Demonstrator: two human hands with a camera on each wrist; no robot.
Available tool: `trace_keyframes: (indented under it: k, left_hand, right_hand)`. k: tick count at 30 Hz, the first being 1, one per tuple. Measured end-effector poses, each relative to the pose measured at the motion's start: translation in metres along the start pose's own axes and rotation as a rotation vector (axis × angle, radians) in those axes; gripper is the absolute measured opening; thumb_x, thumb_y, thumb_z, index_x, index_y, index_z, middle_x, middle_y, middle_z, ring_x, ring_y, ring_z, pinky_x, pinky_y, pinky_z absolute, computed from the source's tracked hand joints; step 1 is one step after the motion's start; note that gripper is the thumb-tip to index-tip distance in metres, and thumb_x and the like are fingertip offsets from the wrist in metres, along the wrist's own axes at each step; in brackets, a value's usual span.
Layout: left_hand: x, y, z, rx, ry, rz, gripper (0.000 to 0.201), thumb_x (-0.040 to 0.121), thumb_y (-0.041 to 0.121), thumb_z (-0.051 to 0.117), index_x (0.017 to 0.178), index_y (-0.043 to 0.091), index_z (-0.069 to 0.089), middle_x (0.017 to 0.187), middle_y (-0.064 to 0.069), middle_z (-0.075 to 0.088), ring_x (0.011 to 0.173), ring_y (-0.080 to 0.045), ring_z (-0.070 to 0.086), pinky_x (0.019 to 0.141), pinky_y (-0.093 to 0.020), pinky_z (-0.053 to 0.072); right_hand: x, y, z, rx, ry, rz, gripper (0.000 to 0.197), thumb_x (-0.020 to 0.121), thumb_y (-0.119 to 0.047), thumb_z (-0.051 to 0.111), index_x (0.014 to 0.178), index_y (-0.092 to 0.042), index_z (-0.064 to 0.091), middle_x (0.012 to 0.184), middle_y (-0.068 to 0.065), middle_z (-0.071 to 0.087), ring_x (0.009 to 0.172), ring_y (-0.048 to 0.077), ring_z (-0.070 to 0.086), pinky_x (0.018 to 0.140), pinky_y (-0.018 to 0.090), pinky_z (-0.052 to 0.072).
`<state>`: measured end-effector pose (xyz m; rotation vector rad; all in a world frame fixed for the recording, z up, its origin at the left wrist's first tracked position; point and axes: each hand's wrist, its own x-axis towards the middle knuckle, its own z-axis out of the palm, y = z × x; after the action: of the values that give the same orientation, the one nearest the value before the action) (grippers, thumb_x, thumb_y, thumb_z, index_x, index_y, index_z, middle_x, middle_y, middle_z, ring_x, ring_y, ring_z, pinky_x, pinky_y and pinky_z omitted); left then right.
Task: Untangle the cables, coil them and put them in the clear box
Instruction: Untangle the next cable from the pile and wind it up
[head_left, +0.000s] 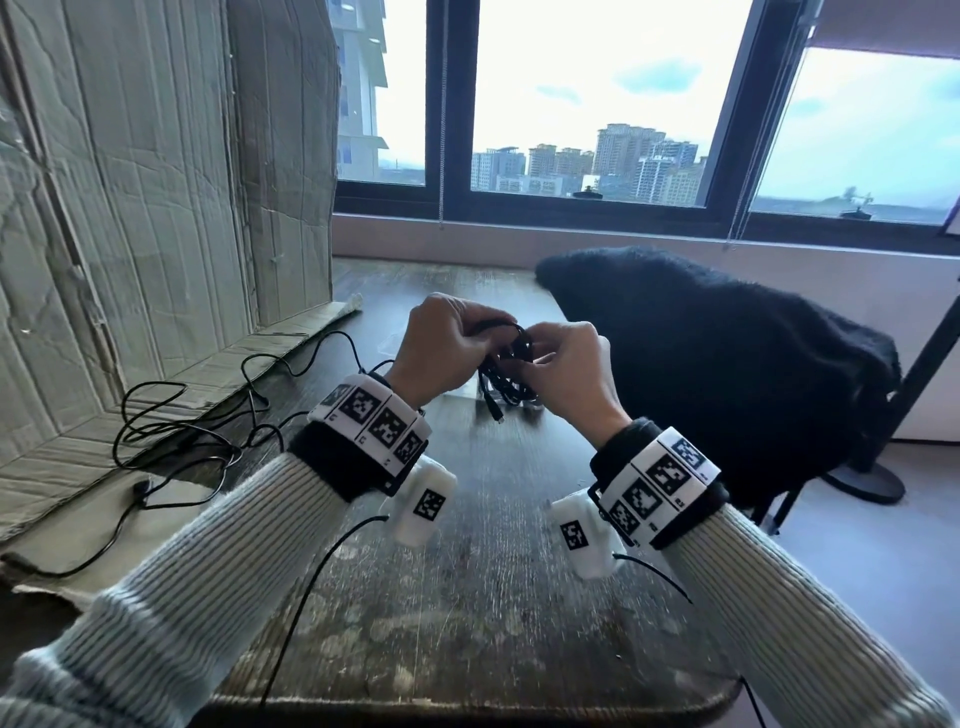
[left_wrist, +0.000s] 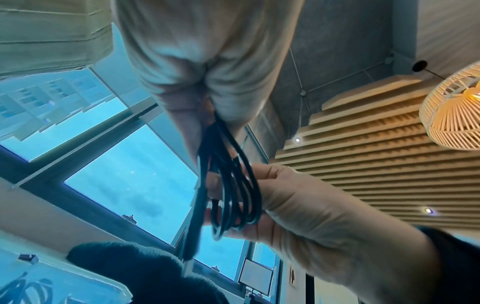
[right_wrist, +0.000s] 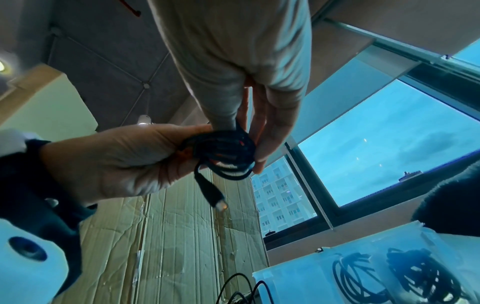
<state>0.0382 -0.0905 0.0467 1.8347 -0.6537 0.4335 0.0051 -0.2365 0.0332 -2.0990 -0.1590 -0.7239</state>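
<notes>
From the head view, a coiled black cable (head_left: 511, 364) is held above a worn wooden table (head_left: 467, 597) by both hands: the left hand (head_left: 441, 348) is curled round the top of the loops, while the right hand (head_left: 566, 371) is closed on their side, a plug end (head_left: 496, 413) left dangling below the fingers. More loose cables (head_left: 176, 436) are seen lying tangled well to the left of the hands. In the left wrist view, the loops (left_wrist: 231, 185) are seen clamped between the left thumb and fingers, with the right hand's fingers (left_wrist: 275, 185) wrapped across them lower down. In the right wrist view, the bundle (right_wrist: 223, 156) is pinched at the right fingertips (right_wrist: 262, 148), and the clear box (right_wrist: 376, 267), already holding coiled cables, is shown below the hands. The coil is judged likely to spring open if either grip is eased before it is lowered; the hanging plug could catch the box's rim.
</notes>
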Motion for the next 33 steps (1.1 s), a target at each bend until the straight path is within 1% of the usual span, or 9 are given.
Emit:
trace_keyframes:
  k: [5, 9, 12, 15, 19, 23, 26, 28, 33]
  left_hand:
    - [-0.003, -0.001, 0.005, -0.066, 0.046, 0.027, 0.018, 0.078, 0.015, 0.076, 0.096, 0.011, 0.077, 0.086, -0.002, 0.076, 0.076, -0.012, 0.071, 0.08, -0.035, 0.058]
    - [0.001, -0.012, 0.008, -0.106, 0.032, -0.094, 0.023, 0.08, 0.024, 0.073, 0.102, 0.015, 0.073, 0.089, -0.004, 0.075, 0.083, -0.019, 0.072, 0.082, -0.043, 0.057]
    - [-0.001, -0.013, 0.009, -0.2, 0.011, -0.184, 0.009, 0.09, 0.018, 0.063, 0.087, 0.015, 0.071, 0.085, -0.012, 0.073, 0.08, -0.027, 0.071, 0.08, -0.046, 0.057]
    - [-0.001, -0.01, 0.014, -0.218, 0.142, -0.127, 0.012, 0.091, 0.01, 0.061, 0.086, 0.012, 0.071, 0.073, -0.004, 0.069, 0.064, -0.014, 0.061, 0.075, -0.034, 0.055]
    - [-0.002, -0.002, 0.027, -0.377, 0.254, -0.162, 0.02, 0.097, 0.003, 0.046, 0.101, 0.01, 0.065, 0.077, 0.001, 0.062, 0.067, -0.001, 0.056, 0.066, -0.013, 0.047]
    - [-0.001, 0.001, 0.033, -0.414, 0.054, -0.234, 0.021, 0.1, 0.012, 0.041, 0.085, 0.022, 0.051, 0.079, 0.006, 0.051, 0.067, 0.004, 0.051, 0.055, -0.002, 0.041]
    - [0.001, 0.006, 0.038, -0.475, 0.021, -0.272, 0.036, 0.087, 0.037, 0.061, 0.102, 0.007, 0.049, 0.076, 0.002, 0.05, 0.062, -0.005, 0.053, 0.049, -0.012, 0.045]
    - [0.005, 0.005, 0.041, -0.529, 0.098, -0.3, 0.029, 0.094, 0.02, 0.058, 0.117, 0.006, 0.047, 0.081, 0.001, 0.054, 0.071, -0.008, 0.056, 0.056, -0.016, 0.049]
    - [0.006, -0.007, 0.035, -0.658, 0.243, -0.335, 0.019, 0.1, 0.026, 0.047, 0.096, 0.008, 0.052, 0.078, -0.002, 0.06, 0.068, -0.013, 0.06, 0.062, -0.026, 0.05]
  right_hand:
    - [0.002, 0.001, 0.002, -0.084, 0.047, -0.009, 0.006, 0.073, -0.018, 0.08, 0.072, -0.013, 0.076, 0.053, -0.018, 0.057, 0.046, -0.009, 0.054, 0.05, 0.004, 0.038]
    - [0.002, 0.003, 0.006, -0.127, 0.114, -0.026, 0.01, 0.076, -0.019, 0.077, 0.068, -0.012, 0.076, 0.051, -0.009, 0.06, 0.055, 0.012, 0.061, 0.062, 0.028, 0.052]
    - [0.003, 0.005, 0.004, -0.057, 0.107, 0.009, 0.01, 0.075, -0.021, 0.079, 0.073, -0.011, 0.078, 0.058, -0.003, 0.067, 0.063, 0.021, 0.071, 0.067, 0.033, 0.057]
    - [0.002, 0.002, 0.002, 0.084, 0.008, 0.05, 0.009, 0.077, -0.018, 0.078, 0.081, -0.01, 0.078, 0.068, 0.004, 0.073, 0.063, 0.015, 0.072, 0.07, 0.028, 0.057]
    - [0.002, -0.006, 0.004, 0.139, -0.018, 0.041, 0.009, 0.083, -0.014, 0.072, 0.086, -0.007, 0.077, 0.07, 0.003, 0.071, 0.065, 0.013, 0.07, 0.067, 0.022, 0.054]
    - [-0.003, -0.009, 0.004, -0.008, -0.002, -0.03, 0.016, 0.087, -0.013, 0.066, 0.08, -0.003, 0.076, 0.065, 0.008, 0.064, 0.06, 0.015, 0.056, 0.06, 0.021, 0.047]
    - [-0.006, -0.006, 0.009, 0.008, 0.01, -0.086, 0.019, 0.088, 0.001, 0.058, 0.073, 0.01, 0.067, 0.072, 0.009, 0.053, 0.061, 0.014, 0.047, 0.055, 0.018, 0.04]
    - [-0.007, -0.007, 0.014, -0.065, -0.048, -0.155, 0.015, 0.087, 0.005, 0.057, 0.079, 0.01, 0.069, 0.08, 0.014, 0.058, 0.066, 0.016, 0.05, 0.059, 0.021, 0.042]
    - [-0.008, -0.005, 0.01, -0.027, -0.139, -0.191, 0.022, 0.093, -0.019, 0.061, 0.109, -0.011, 0.073, 0.098, 0.008, 0.062, 0.091, 0.02, 0.06, 0.075, 0.01, 0.044]
